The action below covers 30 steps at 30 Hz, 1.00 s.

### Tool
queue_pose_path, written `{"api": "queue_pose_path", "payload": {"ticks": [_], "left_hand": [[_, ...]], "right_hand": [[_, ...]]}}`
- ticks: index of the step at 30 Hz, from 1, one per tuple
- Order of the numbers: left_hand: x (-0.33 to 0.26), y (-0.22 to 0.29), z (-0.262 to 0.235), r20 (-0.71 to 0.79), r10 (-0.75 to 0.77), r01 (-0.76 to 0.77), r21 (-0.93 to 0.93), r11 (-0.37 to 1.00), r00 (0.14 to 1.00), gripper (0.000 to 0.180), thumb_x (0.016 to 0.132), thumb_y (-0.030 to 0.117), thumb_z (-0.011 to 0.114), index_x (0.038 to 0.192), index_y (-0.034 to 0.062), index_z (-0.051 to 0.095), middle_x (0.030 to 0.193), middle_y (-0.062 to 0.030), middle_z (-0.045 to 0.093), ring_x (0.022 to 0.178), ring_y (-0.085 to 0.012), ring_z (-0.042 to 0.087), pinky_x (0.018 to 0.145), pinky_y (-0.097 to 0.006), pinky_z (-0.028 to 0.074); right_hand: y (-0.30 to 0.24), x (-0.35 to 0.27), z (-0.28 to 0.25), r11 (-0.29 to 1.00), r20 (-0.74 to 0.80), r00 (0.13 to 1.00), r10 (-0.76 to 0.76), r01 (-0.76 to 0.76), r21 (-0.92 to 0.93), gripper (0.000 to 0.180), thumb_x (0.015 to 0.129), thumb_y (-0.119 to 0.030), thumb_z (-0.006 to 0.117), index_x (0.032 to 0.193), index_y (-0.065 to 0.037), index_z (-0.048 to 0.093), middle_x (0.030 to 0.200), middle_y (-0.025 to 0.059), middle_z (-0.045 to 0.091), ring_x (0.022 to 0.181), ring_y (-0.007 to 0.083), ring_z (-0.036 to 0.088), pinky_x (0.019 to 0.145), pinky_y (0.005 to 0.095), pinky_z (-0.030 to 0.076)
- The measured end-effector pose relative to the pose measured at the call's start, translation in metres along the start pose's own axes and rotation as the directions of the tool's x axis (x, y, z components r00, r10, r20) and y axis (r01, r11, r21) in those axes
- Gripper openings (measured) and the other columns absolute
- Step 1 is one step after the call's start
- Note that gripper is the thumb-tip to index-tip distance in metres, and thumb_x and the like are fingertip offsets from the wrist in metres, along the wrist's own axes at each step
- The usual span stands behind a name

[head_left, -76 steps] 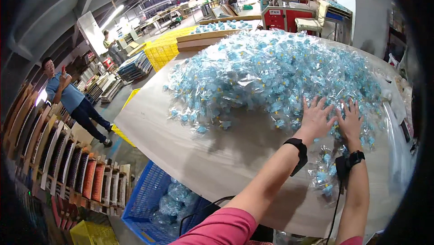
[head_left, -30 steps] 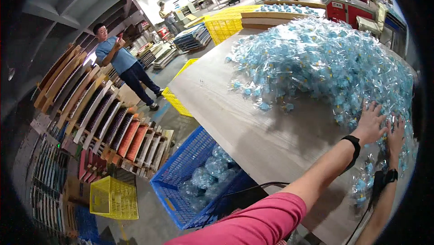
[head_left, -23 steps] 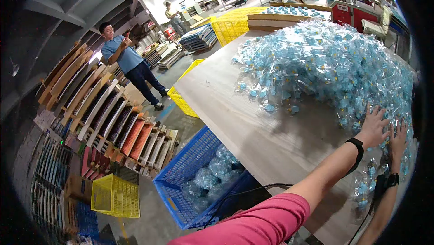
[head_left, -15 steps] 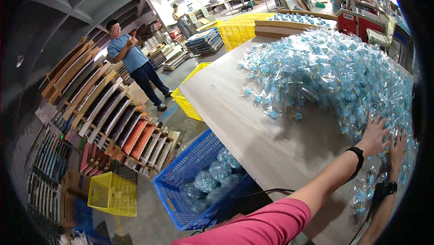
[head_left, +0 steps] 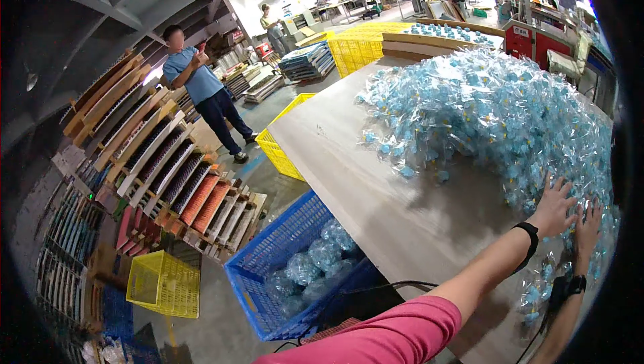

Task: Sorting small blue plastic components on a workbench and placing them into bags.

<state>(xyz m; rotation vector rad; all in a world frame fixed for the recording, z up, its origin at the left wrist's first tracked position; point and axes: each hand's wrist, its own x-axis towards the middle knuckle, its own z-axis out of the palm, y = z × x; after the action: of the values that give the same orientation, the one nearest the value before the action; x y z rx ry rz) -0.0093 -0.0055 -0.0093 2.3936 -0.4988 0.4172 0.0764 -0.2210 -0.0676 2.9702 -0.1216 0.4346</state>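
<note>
A large pile of small blue items in clear plastic wrappers (head_left: 490,106) covers the far and right parts of a grey tabletop (head_left: 396,230). At the near right edge of this pile, my left hand (head_left: 553,211) rests against the wrapped pieces with its fingers spread. Close beside it, my right hand (head_left: 588,228) also touches the pile, fingers stretched out. Neither hand is closed round a piece. A few loose wrapped pieces (head_left: 534,297) lie between my forearms. Each wrist carries a black band.
Left of the table, a blue crate (head_left: 251,256) holds several bulging clear bags (head_left: 305,268). Yellow crates (head_left: 164,287) stand on the floor. A black cable (head_left: 396,285) crosses the table's near edge. Stacked racks (head_left: 168,169) line the left, where a person in blue (head_left: 201,89) stands.
The view has shifted slightly. Both my hands stay at the pile's near right edge, fingers still spread, with hardly any visible movement.
</note>
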Motion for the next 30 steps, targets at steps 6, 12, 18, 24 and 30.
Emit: {"api": "queue_pose_path", "payload": {"ticks": [6, 12, 18, 24, 30], "left_hand": [[-0.005, -0.009, 0.002, -0.048, -0.011, 0.011, 0.001, 1.0, 0.999, 0.05, 0.091, 0.044, 0.051, 0.125, 0.0096, 0.064, 0.143, -0.0203, 0.045, 0.14, -0.0416, 0.03, 0.116, -0.065, 0.004], [-0.003, -0.005, 0.0, -0.007, -0.033, 0.032, -0.058, 0.998, 0.999, 0.049, 0.089, 0.042, 0.054, 0.125, 0.0102, 0.063, 0.146, -0.0204, 0.042, 0.142, -0.0401, 0.027, 0.117, -0.063, 0.0], [0.001, -0.006, 0.013, -0.091, 0.014, -0.024, -0.105, 0.994, 0.996, 0.048, 0.087, 0.041, 0.058, 0.121, 0.009, 0.065, 0.143, -0.0203, 0.045, 0.14, -0.0411, 0.028, 0.117, -0.063, 0.0], [0.001, -0.01, 0.012, 0.007, 0.009, -0.009, -0.017, 1.0, 1.0, 0.052, 0.089, 0.044, 0.056, 0.129, 0.0105, 0.06, 0.144, -0.0186, 0.042, 0.141, -0.0407, 0.026, 0.117, -0.064, 0.0], [0.0, -0.012, 0.006, -0.025, -0.003, 0.002, -0.036, 0.999, 1.0, 0.052, 0.089, 0.045, 0.057, 0.128, 0.011, 0.061, 0.145, -0.0192, 0.043, 0.141, -0.0411, 0.028, 0.117, -0.064, -0.001]], "right_hand": [[-0.034, -0.027, -0.056, 0.997, 0.125, 0.991, 0.042, -0.049, 0.054, 0.055, 0.1, -0.051, 0.041, 0.149, -0.025, 0.04, 0.16, 0.0006, 0.026, 0.148, 0.0235, 0.02, 0.114, 0.0588, 0.021], [-0.025, -0.023, -0.044, 0.999, 0.109, 0.994, 0.027, -0.032, 0.036, 0.055, 0.101, -0.05, 0.041, 0.149, -0.025, 0.039, 0.16, -0.0006, 0.025, 0.149, 0.0223, 0.018, 0.116, 0.0592, 0.018], [0.012, 0.012, 0.028, 1.0, 0.036, 0.999, -0.019, 0.019, -0.02, 0.056, 0.101, -0.051, 0.037, 0.15, -0.023, 0.038, 0.161, 0.0016, 0.022, 0.15, 0.0252, 0.015, 0.111, 0.0666, 0.015], [0.006, 0.006, 0.03, 0.999, -0.033, 0.999, -0.034, 0.036, 0.031, 0.055, 0.102, -0.05, 0.037, 0.15, -0.024, 0.038, 0.161, 0.0038, 0.024, 0.149, 0.0254, 0.016, 0.113, 0.0612, 0.016], [-0.017, -0.008, -0.018, 1.0, 0.075, 0.997, -0.018, 0.018, 0.01, 0.056, 0.102, -0.046, 0.04, 0.151, -0.017, 0.036, 0.161, 0.0069, 0.022, 0.15, 0.0287, 0.013, 0.119, 0.0481, 0.015]]}}
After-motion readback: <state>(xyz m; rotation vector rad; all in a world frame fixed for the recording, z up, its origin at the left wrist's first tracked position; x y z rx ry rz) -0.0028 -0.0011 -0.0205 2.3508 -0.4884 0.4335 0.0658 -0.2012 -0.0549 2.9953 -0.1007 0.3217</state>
